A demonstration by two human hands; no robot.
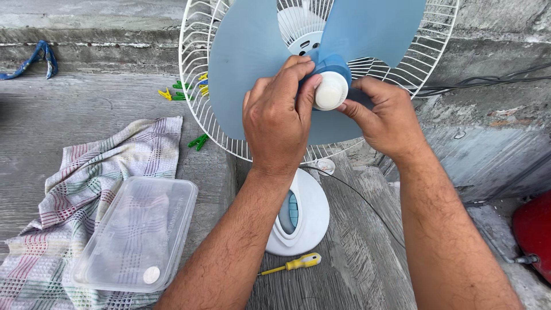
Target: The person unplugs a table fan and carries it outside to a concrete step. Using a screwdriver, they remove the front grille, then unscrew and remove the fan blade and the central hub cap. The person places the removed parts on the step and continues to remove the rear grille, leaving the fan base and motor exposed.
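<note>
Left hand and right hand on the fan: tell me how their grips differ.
The left hand comes over the top, fingers curled on the white cap at the blade hub; the right hand comes from the side, with only its fingertips at the cap's edge. The left hand covers part of the blue blade; the right hand lies lower, beside the hub. Both touch the cap, backs toward the camera.

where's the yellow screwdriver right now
In the head view the yellow screwdriver lies low and centre on the concrete, just below the fan's white base, between the person's two forearms.
</note>
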